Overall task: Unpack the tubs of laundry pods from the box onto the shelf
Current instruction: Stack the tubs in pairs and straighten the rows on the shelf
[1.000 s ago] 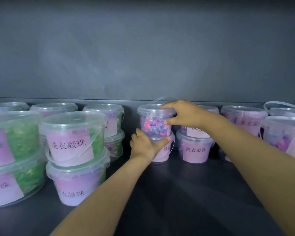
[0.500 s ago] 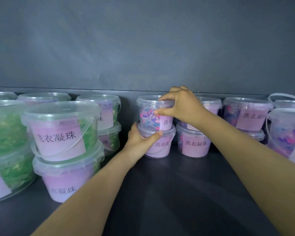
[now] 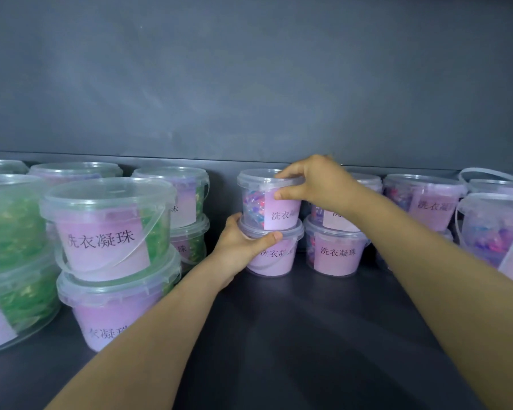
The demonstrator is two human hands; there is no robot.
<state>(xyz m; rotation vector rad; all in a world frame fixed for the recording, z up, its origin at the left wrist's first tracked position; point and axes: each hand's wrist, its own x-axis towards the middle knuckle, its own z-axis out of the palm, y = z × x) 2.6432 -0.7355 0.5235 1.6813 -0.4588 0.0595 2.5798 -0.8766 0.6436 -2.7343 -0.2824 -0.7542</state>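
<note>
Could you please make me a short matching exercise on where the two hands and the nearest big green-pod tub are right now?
1 left hand
2 right hand
3 large green-pod tub

a grips the upper small tub near its lid
b sits stacked on the lower large tub, front left
c holds the lower small tub

Pairs: 1-c; 2-a; 3-b.

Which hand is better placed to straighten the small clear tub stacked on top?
Probably the right hand: its fingers and thumb pinch the top small clear plastic tub at its lid. The left hand grips the lower clear tub with the purple label, steadying the stack.
</note>
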